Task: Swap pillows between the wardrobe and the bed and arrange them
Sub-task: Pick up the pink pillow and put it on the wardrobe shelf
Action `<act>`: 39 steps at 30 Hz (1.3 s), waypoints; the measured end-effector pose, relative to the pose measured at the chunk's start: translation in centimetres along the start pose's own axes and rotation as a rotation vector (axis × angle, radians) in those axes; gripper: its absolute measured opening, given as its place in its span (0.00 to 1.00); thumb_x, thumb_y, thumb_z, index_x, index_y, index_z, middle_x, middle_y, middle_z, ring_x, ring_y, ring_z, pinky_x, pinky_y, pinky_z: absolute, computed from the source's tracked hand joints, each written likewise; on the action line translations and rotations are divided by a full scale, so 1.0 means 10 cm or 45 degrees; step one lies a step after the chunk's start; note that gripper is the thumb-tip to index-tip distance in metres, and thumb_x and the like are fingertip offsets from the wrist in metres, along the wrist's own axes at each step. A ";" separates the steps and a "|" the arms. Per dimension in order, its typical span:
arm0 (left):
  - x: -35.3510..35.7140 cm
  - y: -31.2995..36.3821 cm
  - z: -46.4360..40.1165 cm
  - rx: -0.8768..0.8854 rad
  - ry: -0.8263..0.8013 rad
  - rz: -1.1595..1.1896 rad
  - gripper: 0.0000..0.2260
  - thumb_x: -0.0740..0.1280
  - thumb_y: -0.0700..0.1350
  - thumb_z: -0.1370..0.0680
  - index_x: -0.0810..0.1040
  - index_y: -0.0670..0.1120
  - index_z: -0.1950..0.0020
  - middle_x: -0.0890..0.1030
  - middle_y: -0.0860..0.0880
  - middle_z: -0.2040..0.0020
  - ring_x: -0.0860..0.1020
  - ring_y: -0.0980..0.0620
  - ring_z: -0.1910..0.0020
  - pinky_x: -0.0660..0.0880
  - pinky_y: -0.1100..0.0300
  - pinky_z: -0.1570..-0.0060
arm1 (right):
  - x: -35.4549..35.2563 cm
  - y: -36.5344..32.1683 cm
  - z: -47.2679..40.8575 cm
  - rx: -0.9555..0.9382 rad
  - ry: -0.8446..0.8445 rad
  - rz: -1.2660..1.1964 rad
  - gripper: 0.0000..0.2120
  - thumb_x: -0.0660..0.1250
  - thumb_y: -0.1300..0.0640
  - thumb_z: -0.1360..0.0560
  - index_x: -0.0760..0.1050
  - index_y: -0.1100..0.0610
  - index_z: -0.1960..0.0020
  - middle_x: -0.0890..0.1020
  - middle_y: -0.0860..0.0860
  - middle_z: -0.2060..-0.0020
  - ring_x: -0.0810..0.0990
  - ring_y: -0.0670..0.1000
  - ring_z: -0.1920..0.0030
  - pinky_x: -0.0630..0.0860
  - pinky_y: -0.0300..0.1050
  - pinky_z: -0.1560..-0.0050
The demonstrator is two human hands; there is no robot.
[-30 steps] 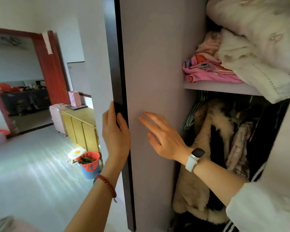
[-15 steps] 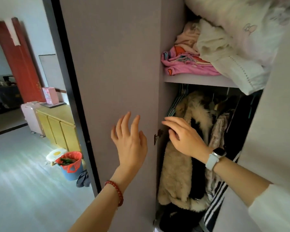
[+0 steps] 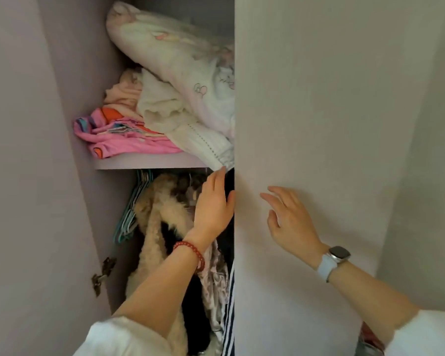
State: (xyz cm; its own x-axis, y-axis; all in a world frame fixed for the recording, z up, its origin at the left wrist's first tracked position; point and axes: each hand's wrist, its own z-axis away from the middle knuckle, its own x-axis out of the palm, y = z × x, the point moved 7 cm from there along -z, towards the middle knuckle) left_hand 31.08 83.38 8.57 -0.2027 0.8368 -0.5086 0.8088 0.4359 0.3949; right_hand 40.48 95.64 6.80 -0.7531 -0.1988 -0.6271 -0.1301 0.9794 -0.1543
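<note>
A plump white pillow (image 3: 185, 60) with a faint pink print lies tilted on top of the pile on the wardrobe's upper shelf (image 3: 144, 161); the right wardrobe door (image 3: 319, 98) hides its right end. My left hand (image 3: 213, 204), with a red bead bracelet, is inside the opening just below the shelf, fingers straight, thumb against that door's left edge. My right hand (image 3: 288, 219), with a white watch, lies flat on the door's front with fingers spread. Neither hand holds anything. The bed is out of view.
Under the pillow are a cream knitted blanket (image 3: 190, 132) and folded pink clothes (image 3: 121, 134). Below the shelf hang a shaggy beige coat (image 3: 157, 214), other garments and teal hangers (image 3: 131, 209). The left door (image 3: 23, 176) stands swung open, with its hinge (image 3: 102, 274) showing.
The view swung right, off the room and onto the wardrobe. My left hand left the open left door and went to the right door's edge. My right hand moved from the clothes to that door's front.
</note>
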 end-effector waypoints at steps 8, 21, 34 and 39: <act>0.44 -0.02 -0.18 -0.220 -0.246 0.634 0.33 0.66 0.34 0.29 0.55 0.45 0.28 0.70 0.40 0.36 0.68 0.43 0.37 0.69 0.43 0.38 | -0.07 0.32 0.38 0.235 -0.068 0.187 0.21 0.61 0.65 0.28 0.68 0.59 0.35 0.71 0.59 0.35 0.69 0.60 0.36 0.68 0.54 0.38; -0.13 1.09 0.89 0.382 -0.572 1.092 0.28 0.61 0.39 0.29 0.57 0.59 0.33 0.68 0.53 0.49 0.73 0.65 0.48 0.74 0.71 0.52 | -0.56 -0.49 1.30 0.484 0.254 -0.070 0.22 0.56 0.59 0.25 0.61 0.60 0.31 0.67 0.57 0.33 0.66 0.54 0.33 0.70 0.54 0.35; 0.51 2.79 1.28 0.958 -0.834 0.973 0.39 0.58 0.31 0.32 0.49 0.65 0.32 0.48 0.55 0.28 0.52 0.47 0.27 0.58 0.57 0.34 | -1.96 -0.09 2.32 0.806 0.555 0.233 0.27 0.58 0.65 0.24 0.51 0.61 0.28 0.71 0.60 0.34 0.77 0.64 0.43 0.74 0.61 0.43; 0.93 3.42 1.31 1.129 -0.815 0.736 0.39 0.62 0.32 0.30 0.48 0.57 0.27 0.45 0.47 0.24 0.47 0.45 0.26 0.54 0.53 0.31 | -2.46 0.21 2.55 0.876 0.659 0.504 0.26 0.56 0.70 0.25 0.53 0.65 0.29 0.73 0.66 0.40 0.77 0.63 0.44 0.68 0.42 0.41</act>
State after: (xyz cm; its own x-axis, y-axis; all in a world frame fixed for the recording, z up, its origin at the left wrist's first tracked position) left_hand 64.09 101.78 7.33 0.4132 0.4103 -0.8130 0.8349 -0.5272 0.1582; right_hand 75.13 101.74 2.42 -0.8749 0.3455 -0.3392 0.4807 0.7041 -0.5226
